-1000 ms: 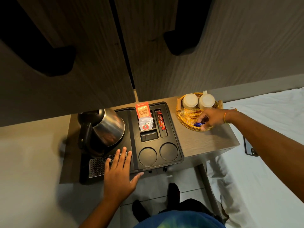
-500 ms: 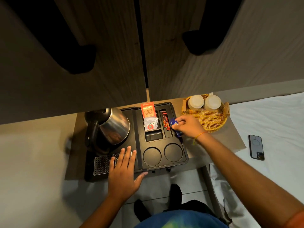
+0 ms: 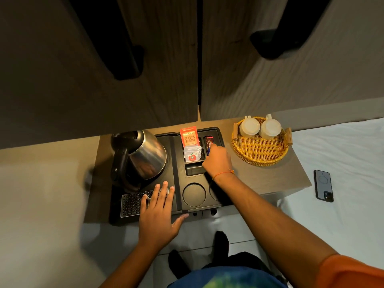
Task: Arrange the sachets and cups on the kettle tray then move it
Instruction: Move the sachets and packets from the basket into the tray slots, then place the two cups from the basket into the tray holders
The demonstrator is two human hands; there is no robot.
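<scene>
Left hand [image 3: 159,213] lies flat, palm down, fingers [image 3: 164,191] spread and gripping nothing, on the near edge of the black kettle tray [image 3: 176,173]; fingertips rest on the perforated metal drip grille [image 3: 133,202] at the tray's near left corner. Tray sits on the wooden desk [image 3: 270,175].

Two round cup recesses at the tray's near right: one [image 3: 193,194] fully visible and bare, the other mostly hidden under the right forearm.

Right hand [image 3: 217,161] reaches over the tray's right half, fingers closed round a dark blue sachet [image 3: 209,150] at the narrow slot on the tray's far right side. Red stick sachets [image 3: 208,140] stand in that slot. Whether the blue sachet is already seated in the slot, cannot tell. Thin orange thread on the right wrist.

Left of that slot, still on the tray: white sachets with a red apple mark [image 3: 192,155], upright; behind them an orange "Classic Assam" tea packet [image 3: 189,137], upright.

Steel kettle [image 3: 143,156] with black handle occupies the tray's left half.

Right of the tray, apart from it: woven yellow basket [image 3: 261,150] holding two white cups [image 3: 259,126] upside down at its far side.

Farther right of the tray, on the white bed: a phone [image 3: 323,186], face down.
</scene>
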